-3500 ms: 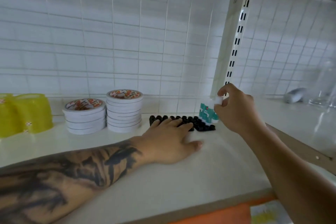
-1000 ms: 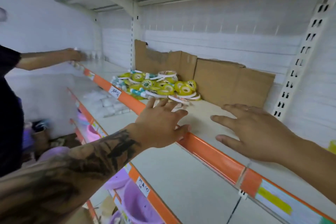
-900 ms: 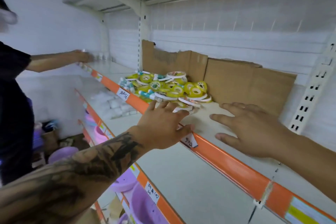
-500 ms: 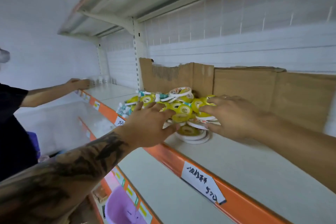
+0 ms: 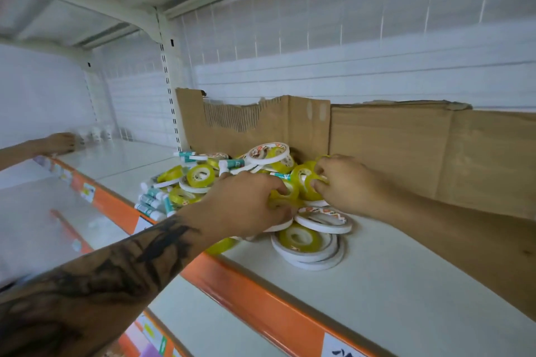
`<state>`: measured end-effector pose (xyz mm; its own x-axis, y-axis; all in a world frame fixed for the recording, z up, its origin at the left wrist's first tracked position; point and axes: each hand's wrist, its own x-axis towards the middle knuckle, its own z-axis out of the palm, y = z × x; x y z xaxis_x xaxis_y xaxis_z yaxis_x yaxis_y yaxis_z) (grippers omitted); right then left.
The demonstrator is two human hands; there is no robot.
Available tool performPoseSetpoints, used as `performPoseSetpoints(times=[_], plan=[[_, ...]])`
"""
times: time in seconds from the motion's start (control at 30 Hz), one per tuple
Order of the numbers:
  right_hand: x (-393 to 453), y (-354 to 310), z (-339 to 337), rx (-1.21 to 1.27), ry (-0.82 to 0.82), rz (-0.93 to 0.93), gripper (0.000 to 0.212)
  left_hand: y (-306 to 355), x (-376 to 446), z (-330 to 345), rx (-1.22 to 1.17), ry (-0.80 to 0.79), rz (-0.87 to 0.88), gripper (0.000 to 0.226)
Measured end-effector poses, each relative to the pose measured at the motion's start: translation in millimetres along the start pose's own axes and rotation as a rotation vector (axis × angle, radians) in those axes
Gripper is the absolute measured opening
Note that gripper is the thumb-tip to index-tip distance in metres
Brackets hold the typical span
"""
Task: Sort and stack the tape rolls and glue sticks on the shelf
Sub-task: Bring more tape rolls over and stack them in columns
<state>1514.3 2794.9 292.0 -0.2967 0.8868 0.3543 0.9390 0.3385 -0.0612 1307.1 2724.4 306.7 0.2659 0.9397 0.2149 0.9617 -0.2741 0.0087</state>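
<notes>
Tape rolls (image 5: 200,175) and glue sticks (image 5: 150,200) lie in one mixed heap on the shelf (image 5: 391,278), against the cardboard (image 5: 391,148) that lines its back. Yellow rolls, flat white rolls and teal-labelled sticks overlap at all angles, so in this heap the sorting has barely begun. At the near edge a yellow roll (image 5: 300,238) sits on a few white rolls (image 5: 310,258), with another white roll (image 5: 323,219) leaning just behind; whether that is a deliberate stack or chance I cannot tell.

Both hands are in the right side of the heap. The left hand (image 5: 246,206) lies over the rolls with fingers curled, the tips on a yellow roll, though what it grips is partly hidden. The right hand (image 5: 345,182) pinches an upright yellow roll (image 5: 304,180) between thumb and fingers.

What seems left is nearly everything here: pulling yellow rolls, white rolls and sticks apart and stacking each kind.

Farther left along the shelf, another person's hand (image 5: 59,143) reaches toward small blurred items.
</notes>
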Motion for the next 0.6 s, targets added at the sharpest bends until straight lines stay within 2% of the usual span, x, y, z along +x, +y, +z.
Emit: performPoseSetpoints(times=[0.2, 0.33, 0.6], plan=[[1, -16, 4, 0.072, 0.044, 0.125, 0.004, -11, 8, 7, -0.084, 0.049, 0.149, 0.046], [0, -20, -3, 0.052, 0.054, 0.155, 0.011, -20, 17, 9, -0.195, 0.03, 0.216, 0.045], [-45, -11, -8, -0.209, 0.117, 0.015, 0.033, -26, 22, 11, -0.304, 0.203, 0.324, 0.051]])
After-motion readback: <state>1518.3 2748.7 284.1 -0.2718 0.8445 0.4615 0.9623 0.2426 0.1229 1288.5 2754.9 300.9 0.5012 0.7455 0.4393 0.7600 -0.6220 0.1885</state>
